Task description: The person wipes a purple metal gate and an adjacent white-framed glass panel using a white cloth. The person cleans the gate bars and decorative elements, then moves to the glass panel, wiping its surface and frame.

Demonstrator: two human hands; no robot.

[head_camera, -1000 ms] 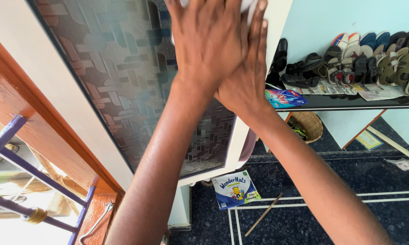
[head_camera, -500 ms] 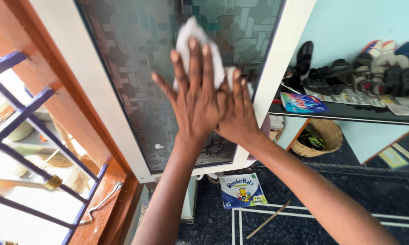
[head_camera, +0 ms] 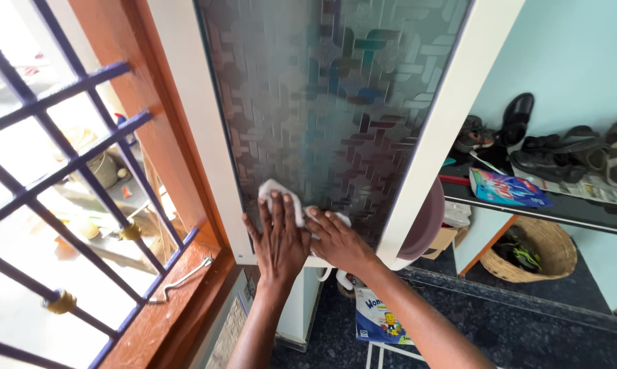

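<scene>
Both my hands press a white cloth flat against the patterned frosted glass of an open white-framed window pane. My left hand lies spread over the cloth near the pane's lower left corner. My right hand rests beside it, fingers on the cloth's right part, which shows between and above the fingers. Most of the cloth is hidden under the hands.
A wooden window frame with blue metal bars and a metal stay hook stands at left. A shoe shelf with footwear and a detergent packet, a wicker basket, and a booklet on the dark floor lie right.
Both hands have slid the cloth down the glass from the top to the pane's bottom edge. The view has tilted so more of the window bars shows.
</scene>
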